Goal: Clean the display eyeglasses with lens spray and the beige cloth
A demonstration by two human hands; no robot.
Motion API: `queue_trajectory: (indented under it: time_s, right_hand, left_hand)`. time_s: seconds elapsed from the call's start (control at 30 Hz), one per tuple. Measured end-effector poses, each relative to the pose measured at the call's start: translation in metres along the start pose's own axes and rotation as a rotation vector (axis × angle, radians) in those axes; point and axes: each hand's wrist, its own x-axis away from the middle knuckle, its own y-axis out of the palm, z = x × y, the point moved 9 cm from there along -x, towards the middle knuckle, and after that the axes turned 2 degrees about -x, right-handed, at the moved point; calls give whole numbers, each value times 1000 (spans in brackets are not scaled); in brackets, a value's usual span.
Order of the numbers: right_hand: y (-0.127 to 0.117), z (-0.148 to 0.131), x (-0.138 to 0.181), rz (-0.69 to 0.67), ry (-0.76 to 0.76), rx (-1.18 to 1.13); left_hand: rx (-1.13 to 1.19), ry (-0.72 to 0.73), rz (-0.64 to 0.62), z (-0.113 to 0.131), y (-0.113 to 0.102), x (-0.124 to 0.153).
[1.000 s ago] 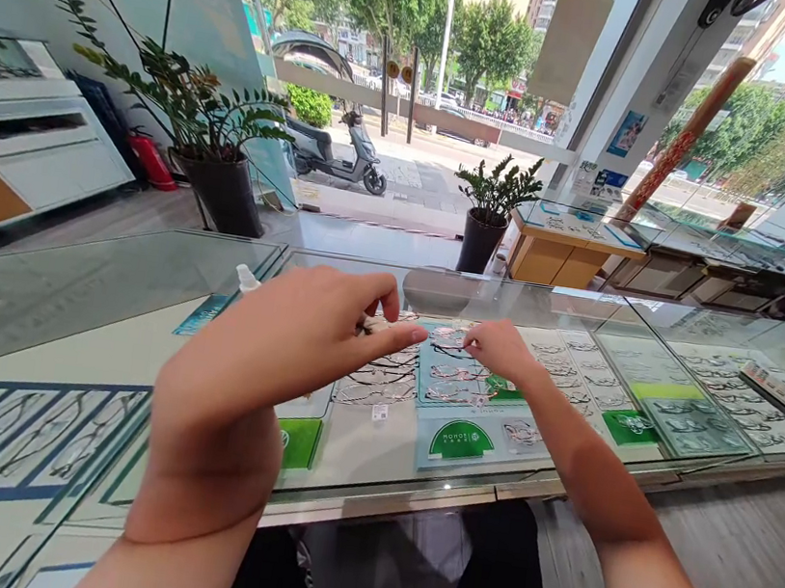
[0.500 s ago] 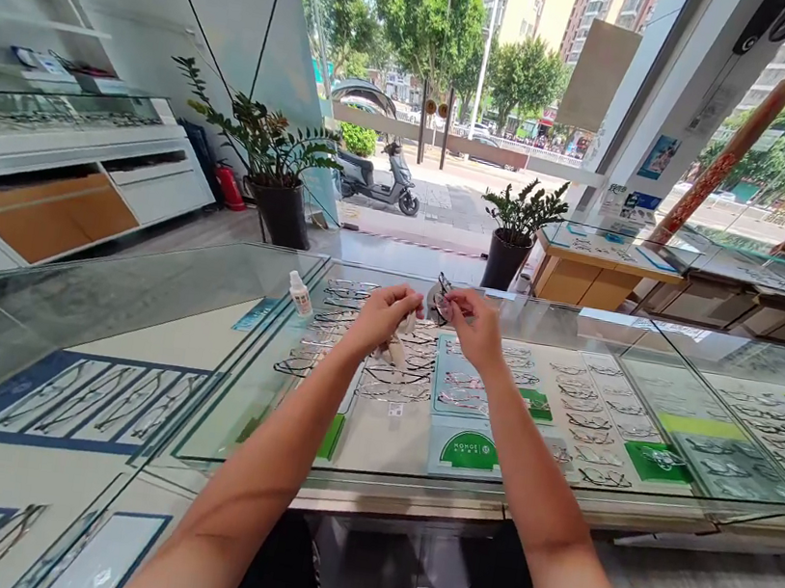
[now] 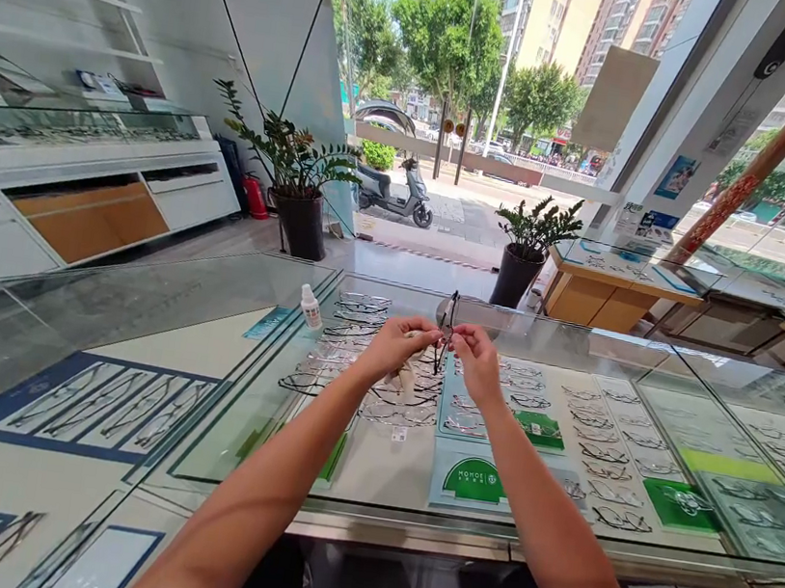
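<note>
Over the glass counter [image 3: 376,516], a pair of dark-framed eyeglasses [image 3: 439,354] stands on edge between my two hands. My left hand [image 3: 398,345] is closed, with a pale cleaning cloth [image 3: 404,380] hanging beneath its fingers and its fingertips meeting the frame. From the other side, my right hand [image 3: 477,357] pinches the eyeglasses between thumb and fingers. A small white spray bottle [image 3: 311,308] is upright on the glass, left of my hands. Exactly which part each fingertip grips is too small to tell.
Rows of eyeglasses [image 3: 604,450] lie inside the case below my hands, beside a green-and-white card [image 3: 475,479]. Potted plants [image 3: 300,223] stand beyond the counter. A wooden display table [image 3: 596,298] is at the far right, a fire extinguisher [image 3: 254,198] at the left.
My left hand has moved in to meet the eyeglasses, which earlier were in my right hand alone. The glasses are turned more upright. The view has shifted slightly.
</note>
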Motion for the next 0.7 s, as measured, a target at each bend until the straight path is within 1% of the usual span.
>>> queue_trajectory:
  time_s: [0.13,0.23,0.3,0.43,0.5,0.6,0.7]
  right_hand:
    - [8,14,-2,-77,176,-207]
    - [11,15,-1,-123,252,-339]
    - [10,14,-2,-138,280,-410]
    - [5,10,-4,-195,299,-467]
    - [7,11,-3,-262,330,-495]
    - [14,13,1,-356,371,-552]
    - [19,15,5,-392,391,-600]
  left_hand:
    - [1,-12,-16,-3,4,1]
    - [50,-18,-51,-5,7,1]
    - [129,-34,-71,-8,7,0]
    - [454,-155,-68,-17,0,-4]
    - [558,-172,-78,-15,-5,-5]
    - [759,-189,-138,-9,-6,-4]
    - [1011,-258,-138,-8,-4,-2]
